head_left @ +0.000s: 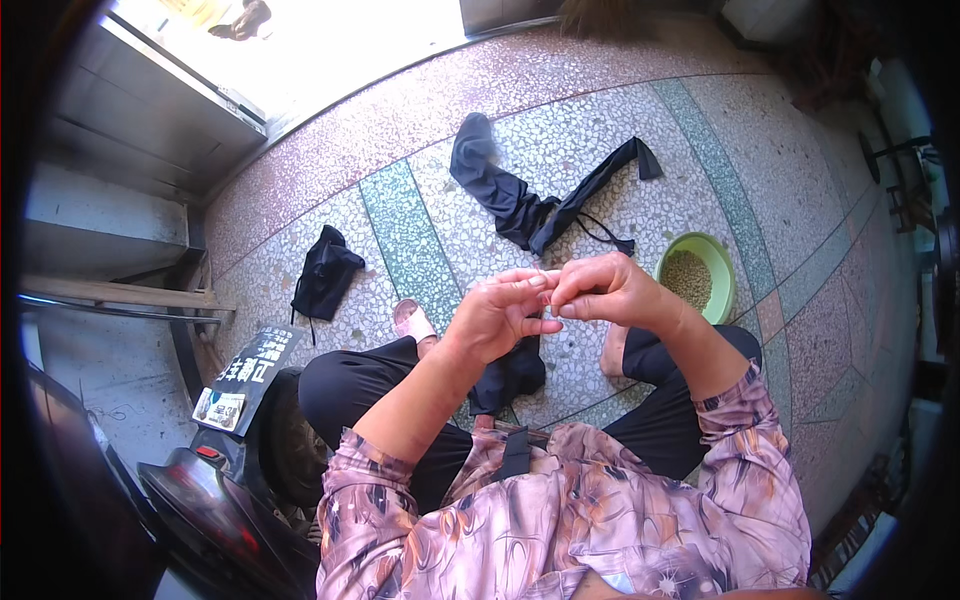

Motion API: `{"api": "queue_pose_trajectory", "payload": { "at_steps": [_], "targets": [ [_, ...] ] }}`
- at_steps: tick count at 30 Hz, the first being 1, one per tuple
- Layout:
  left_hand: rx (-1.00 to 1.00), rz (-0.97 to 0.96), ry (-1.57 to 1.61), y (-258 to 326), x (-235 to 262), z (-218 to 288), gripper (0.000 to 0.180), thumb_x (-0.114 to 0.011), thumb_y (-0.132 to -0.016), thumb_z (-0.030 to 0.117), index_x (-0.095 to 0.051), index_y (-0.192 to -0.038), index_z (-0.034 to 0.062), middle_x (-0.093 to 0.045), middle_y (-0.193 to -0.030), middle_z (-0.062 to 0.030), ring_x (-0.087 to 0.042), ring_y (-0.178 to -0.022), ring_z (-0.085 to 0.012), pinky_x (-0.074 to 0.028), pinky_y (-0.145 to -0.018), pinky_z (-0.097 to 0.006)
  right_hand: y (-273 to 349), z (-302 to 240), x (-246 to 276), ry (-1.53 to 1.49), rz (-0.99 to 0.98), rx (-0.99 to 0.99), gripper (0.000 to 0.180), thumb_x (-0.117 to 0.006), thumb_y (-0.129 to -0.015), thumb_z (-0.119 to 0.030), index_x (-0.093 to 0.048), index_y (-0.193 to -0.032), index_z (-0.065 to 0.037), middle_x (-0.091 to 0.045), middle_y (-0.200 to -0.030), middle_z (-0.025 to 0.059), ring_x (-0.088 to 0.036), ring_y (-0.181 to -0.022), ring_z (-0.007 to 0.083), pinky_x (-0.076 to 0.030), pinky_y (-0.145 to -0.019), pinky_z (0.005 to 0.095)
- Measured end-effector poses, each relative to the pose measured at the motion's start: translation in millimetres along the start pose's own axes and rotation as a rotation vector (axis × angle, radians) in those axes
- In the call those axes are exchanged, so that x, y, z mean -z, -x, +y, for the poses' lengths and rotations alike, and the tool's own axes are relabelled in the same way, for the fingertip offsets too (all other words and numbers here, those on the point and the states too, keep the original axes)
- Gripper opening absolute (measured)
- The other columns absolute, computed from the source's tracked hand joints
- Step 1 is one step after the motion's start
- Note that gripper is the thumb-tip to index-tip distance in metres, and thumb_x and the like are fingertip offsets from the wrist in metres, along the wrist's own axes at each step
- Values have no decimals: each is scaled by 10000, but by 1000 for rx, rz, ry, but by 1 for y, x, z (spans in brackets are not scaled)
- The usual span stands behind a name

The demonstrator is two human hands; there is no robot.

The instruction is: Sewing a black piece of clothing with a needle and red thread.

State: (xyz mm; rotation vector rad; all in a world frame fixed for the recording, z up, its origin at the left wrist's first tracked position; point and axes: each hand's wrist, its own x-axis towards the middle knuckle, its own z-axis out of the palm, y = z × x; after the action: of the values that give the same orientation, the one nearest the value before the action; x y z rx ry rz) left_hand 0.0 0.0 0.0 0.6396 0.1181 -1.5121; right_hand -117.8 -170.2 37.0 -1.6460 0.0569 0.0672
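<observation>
Above my lap, my left hand (498, 318) and my right hand (606, 287) meet fingertip to fingertip. Both pinch at the same spot, and whatever is between them is too small to make out. Some left fingers stay loosely extended below the pinch. Beneath the hands, a dark cloth (508, 382) hangs between my knees. A small black strip (515, 453) lies on my patterned shirt. On the speckled floor ahead, a long black cloth piece (515, 205) is spread in a bent shape with a thin strap. Farther left lies a smaller crumpled black cloth (326, 272).
A green basin (727, 278) with pale grains or beans stands beside my right knee. To my left is a parked motor scooter (210, 490) with a dark plate. A wooden bar (125, 292) and a grey metal door panel (160, 110) stand left of a bright doorway.
</observation>
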Motion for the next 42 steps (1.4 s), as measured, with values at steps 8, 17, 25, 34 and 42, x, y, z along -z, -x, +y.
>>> {"api": "queue_pose_trajectory", "payload": {
  "at_steps": [8,17,25,34,42],
  "targets": [
    [-155,24,-282,0,-5,10,195,-499,-945,213,-527,-951,21,-629,-965,-125,-666,-851,-233,-537,-559,-288,7,-20,13,-399,-81,44,88,-673,-799,-42,-666,-849,30,-597,-769,73,-540,-657,114,-422,-574,247],
    [-356,-12,-700,10,-18,-1,209,-583,-919,206,-639,-949,7,-539,-669,43,-436,-555,-21,-305,-473,-173,6,-9,24,-888,32,200,116,-571,-862,-69,-626,-896,26,-510,-748,60,-492,-636,144,-371,-558,256],
    [-433,27,-637,5,-14,1,143,-581,-911,141,-630,-923,7,-481,-631,85,-342,-505,4,-231,-449,-176,7,-8,35,-1025,-5,286,139,-546,-875,-90,-613,-935,16,-479,-767,53,-467,-643,150,-368,-567,264],
    [-605,42,-1175,-6,4,-3,161,-555,-931,154,-596,-994,12,-646,-777,-13,-533,-610,-33,-411,-513,-174,8,-16,31,-978,0,204,135,-575,-854,-83,-631,-908,27,-508,-759,56,-495,-646,155,-393,-564,270],
    [-674,-104,-993,10,-27,-5,165,-581,-912,105,-588,-1039,-1,-643,-860,-48,-642,-735,-92,-432,-509,-192,5,-14,19,-847,100,9,122,-610,-838,-73,-634,-906,26,-543,-709,56,-536,-614,158,-431,-571,277]
  ]
}}
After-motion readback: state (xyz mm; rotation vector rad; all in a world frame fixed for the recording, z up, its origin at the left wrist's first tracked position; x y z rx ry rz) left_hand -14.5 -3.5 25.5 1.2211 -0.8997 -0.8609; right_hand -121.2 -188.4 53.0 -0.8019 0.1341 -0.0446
